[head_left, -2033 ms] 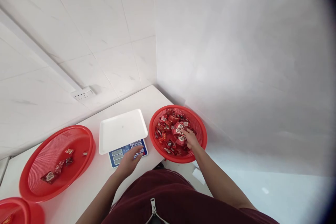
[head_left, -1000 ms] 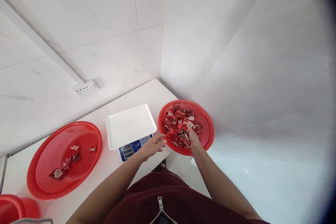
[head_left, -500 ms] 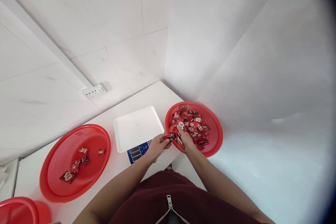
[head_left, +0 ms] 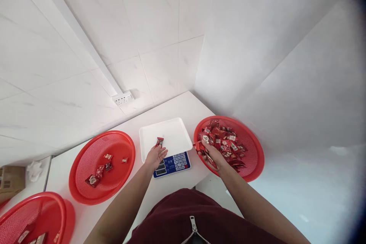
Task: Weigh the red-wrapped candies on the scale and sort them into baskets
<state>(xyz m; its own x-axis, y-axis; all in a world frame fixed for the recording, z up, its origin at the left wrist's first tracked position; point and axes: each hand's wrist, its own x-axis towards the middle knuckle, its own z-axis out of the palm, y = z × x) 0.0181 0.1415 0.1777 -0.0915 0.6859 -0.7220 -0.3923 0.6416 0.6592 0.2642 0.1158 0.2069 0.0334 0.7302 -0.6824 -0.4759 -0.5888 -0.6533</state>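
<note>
My left hand (head_left: 156, 156) is open with its fingers apart, over the front edge of the white tray (head_left: 177, 131) of a weighing scale. A small red wrapped packet (head_left: 159, 142) is just beyond those fingers, over the tray; whether it touches the surface I cannot tell. My right hand (head_left: 215, 155) is closed around red wrapped packets (head_left: 200, 146) at the left rim of the right red basket (head_left: 256, 152). A pile of similar packets (head_left: 225, 141) lies in that basket. Below the tray shows the scale's blue keypad panel (head_left: 178, 162).
Left of the scale, a red mesh basket (head_left: 81, 164) holds several small packets. Another red basket (head_left: 47, 198) stands at the lower left. A cardboard box (head_left: 13, 179) and crumpled white material (head_left: 34, 170) lie beyond. Walls border the white table (head_left: 183, 105); a socket strip (head_left: 122, 98) is mounted behind.
My left hand has moved left from the right basket to the tray and let go of a packet there. My right hand stays at the basket. The view has shifted left.
</note>
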